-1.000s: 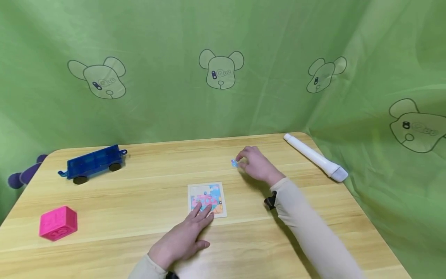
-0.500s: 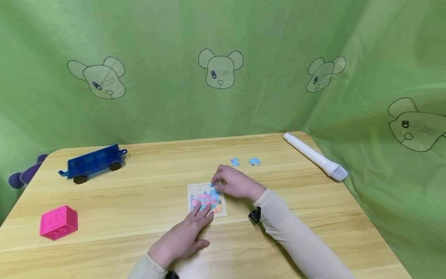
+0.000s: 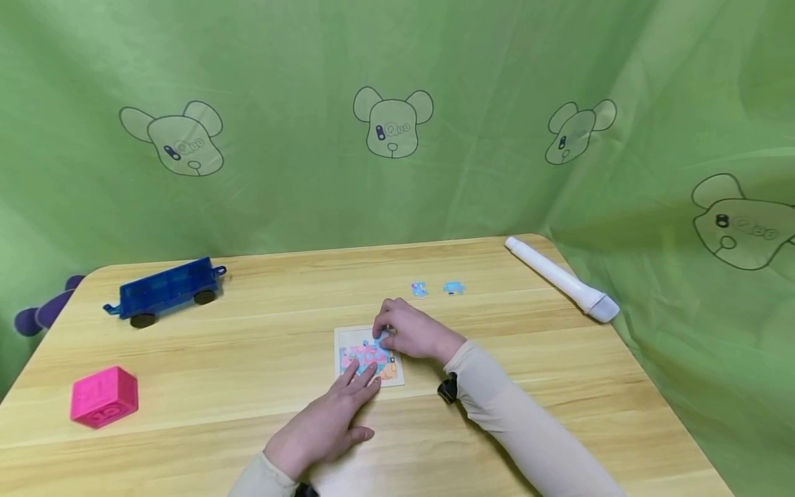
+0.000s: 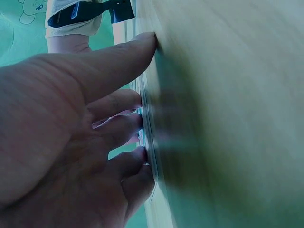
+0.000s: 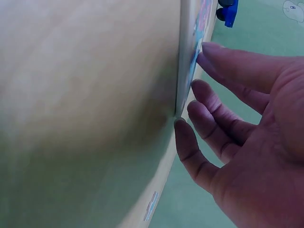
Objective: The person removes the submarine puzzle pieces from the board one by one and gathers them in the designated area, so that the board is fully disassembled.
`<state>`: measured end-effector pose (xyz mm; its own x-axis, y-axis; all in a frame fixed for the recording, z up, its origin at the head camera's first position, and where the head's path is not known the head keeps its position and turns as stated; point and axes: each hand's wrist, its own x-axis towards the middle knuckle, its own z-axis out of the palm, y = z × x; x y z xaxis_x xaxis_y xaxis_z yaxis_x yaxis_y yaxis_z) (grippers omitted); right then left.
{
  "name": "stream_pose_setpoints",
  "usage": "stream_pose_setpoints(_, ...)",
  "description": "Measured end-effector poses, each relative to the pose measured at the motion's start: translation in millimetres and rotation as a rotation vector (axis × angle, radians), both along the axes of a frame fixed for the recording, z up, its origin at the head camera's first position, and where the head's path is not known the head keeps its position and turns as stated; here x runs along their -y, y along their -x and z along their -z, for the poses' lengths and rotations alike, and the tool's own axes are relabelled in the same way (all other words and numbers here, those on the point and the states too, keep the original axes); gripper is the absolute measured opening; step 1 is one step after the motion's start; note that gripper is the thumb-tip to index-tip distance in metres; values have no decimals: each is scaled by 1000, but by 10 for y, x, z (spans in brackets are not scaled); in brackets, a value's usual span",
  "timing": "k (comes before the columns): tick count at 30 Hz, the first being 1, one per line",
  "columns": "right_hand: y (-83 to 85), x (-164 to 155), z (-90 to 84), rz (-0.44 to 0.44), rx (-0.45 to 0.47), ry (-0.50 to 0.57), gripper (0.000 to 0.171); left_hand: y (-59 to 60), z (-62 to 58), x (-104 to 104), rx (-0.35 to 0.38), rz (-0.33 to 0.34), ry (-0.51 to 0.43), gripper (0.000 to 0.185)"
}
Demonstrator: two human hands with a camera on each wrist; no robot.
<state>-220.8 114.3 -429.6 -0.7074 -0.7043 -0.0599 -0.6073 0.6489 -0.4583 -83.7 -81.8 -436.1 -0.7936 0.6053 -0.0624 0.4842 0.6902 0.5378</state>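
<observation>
Puzzle board (image 3: 348,337) lies flat at the middle of the table (image 3: 248,345), close in front of us. Our left hand (image 3: 323,428) rests on its near edge with straight fingers (image 4: 124,126) pressing down. Our right hand (image 3: 413,333) sits at the board's far right corner, fingertips (image 5: 204,50) bent onto a blue piece (image 3: 380,340) there. Farther back lie two loose pieces (image 3: 437,288), then a white pen (image 3: 562,279), a blue toy wagon (image 3: 164,288) and a pink cube (image 3: 103,396) off left.
</observation>
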Motion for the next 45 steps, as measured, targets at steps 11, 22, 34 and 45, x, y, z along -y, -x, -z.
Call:
stream_pose_setpoints(11,-16,4,-17,6,-11,16,14,2,5,-3,-8,-9,11,69)
stream_pose_setpoints(22,7,35,-46,46,13,53,20,-1,7,-9,3,-12,6,68)
stream_pose_setpoints(34,96,-75,-170,19,71,192,15,-1,16,-9,-2,-13,2,68)
stream_pose_setpoints(45,223,-490,-359,115,53,290,13,-6,15,-12,-3,-13,5,69)
